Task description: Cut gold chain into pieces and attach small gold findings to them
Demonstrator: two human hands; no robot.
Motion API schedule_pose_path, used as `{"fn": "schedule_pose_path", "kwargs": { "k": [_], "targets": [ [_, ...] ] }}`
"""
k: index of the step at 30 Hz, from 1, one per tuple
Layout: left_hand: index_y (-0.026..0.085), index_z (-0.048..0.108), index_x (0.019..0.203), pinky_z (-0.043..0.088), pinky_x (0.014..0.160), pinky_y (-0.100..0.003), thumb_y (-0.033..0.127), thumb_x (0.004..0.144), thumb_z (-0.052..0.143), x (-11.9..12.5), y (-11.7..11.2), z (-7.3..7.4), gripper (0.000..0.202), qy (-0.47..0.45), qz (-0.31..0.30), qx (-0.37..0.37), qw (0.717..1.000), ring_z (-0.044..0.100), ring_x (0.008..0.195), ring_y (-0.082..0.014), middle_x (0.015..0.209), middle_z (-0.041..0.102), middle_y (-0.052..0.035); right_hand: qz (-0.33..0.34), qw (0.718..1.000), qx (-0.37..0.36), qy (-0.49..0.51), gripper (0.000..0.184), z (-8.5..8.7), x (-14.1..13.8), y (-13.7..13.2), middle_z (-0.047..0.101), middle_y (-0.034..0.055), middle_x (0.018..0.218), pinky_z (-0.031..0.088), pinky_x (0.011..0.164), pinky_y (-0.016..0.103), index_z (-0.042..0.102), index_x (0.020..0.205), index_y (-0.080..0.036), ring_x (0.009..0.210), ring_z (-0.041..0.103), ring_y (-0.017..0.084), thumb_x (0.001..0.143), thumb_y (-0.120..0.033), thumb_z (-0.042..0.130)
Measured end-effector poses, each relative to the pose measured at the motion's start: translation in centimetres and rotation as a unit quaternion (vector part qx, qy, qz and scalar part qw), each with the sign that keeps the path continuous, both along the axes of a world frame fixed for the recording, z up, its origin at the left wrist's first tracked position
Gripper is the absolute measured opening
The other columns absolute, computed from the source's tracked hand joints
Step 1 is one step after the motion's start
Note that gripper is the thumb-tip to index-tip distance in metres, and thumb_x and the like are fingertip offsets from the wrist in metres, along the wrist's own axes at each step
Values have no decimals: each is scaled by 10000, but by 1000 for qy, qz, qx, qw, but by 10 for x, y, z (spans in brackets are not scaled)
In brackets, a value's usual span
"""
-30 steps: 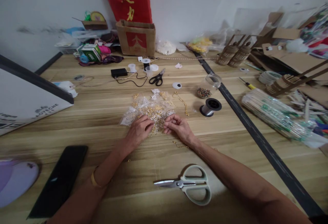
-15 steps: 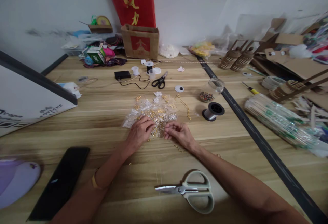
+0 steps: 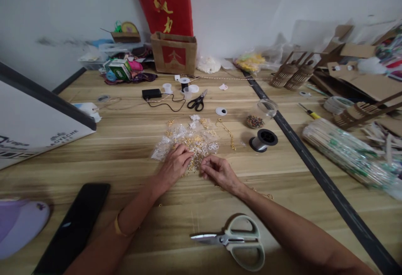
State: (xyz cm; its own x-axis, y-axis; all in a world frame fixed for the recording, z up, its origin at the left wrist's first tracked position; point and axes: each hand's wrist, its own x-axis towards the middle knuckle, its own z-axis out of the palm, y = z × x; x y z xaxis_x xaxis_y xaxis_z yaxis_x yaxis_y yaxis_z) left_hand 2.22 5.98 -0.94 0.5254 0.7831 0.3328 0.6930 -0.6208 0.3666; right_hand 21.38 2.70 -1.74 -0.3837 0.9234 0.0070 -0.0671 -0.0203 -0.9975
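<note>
A pile of small gold and silver jewellery findings [image 3: 198,146] lies on the wooden table, with small clear plastic bags [image 3: 179,132] around and under it. My left hand [image 3: 176,162] rests at the pile's left edge, its fingers bent down among the pieces. At the near right edge is my right hand [image 3: 220,172], thumb and forefinger pinched together; anything between them is too small to make out. A gold chain [image 3: 228,134] lies beyond the right hand, and another thin gold chain [image 3: 265,195] is partly hidden under the right forearm.
Pale-handled scissors [image 3: 232,239] lie near me, with a black phone [image 3: 73,224] to the left. A wire spool [image 3: 264,140] and a jar of beads [image 3: 259,115] stand at right. Black scissors [image 3: 197,101] lie farther back. Wrapped sticks [image 3: 345,153] are at far right.
My left hand has shifted slightly right over the pile. The right hand stays at the near edge, its fingers pinched a little lower. The whole view has tilted slightly.
</note>
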Motion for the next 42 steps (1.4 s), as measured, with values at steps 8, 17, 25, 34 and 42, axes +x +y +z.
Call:
{"fn": "schedule_pose_path", "kwargs": {
  "k": [8,17,25,34,42],
  "targets": [
    [174,648,889,447,813,-360,156,832,566,-5,3,-2,101,-25,13,-14,999,508,871,-198,869,573,-49,-1,1000,-17,1,250,0,0,1,588,-5,626,429,529,223,557,785,-174,528,528,104,807,-418,608],
    [164,642,800,431,802,-336,157,832,566,-8,3,-2,83,-14,-1,-23,1000,493,849,-193,806,581,-43,2,1000,-21,0,265,-4,1,2,590,-2,630,424,524,217,553,798,-165,533,525,101,810,-425,602],
    [165,639,747,417,738,-294,78,797,565,-13,6,5,125,-28,-26,-46,998,497,779,-177,726,603,-25,2,1000,-21,1,254,-4,1,1,588,-3,628,437,529,215,553,805,-162,536,525,95,817,-412,599],
    [169,651,759,419,756,-309,154,832,572,-13,8,2,109,-32,-13,-26,999,508,774,-171,727,601,-23,4,1000,-20,-5,247,-4,1,1,585,-4,624,415,513,211,546,793,-162,530,519,94,823,-403,591],
    [166,644,754,410,784,-322,156,853,541,-13,7,3,143,5,-29,-26,999,486,819,-188,760,591,-35,5,1000,-25,-13,248,-2,1,1,573,-7,613,395,503,205,541,800,-160,525,507,90,824,-402,592]
  ]
}}
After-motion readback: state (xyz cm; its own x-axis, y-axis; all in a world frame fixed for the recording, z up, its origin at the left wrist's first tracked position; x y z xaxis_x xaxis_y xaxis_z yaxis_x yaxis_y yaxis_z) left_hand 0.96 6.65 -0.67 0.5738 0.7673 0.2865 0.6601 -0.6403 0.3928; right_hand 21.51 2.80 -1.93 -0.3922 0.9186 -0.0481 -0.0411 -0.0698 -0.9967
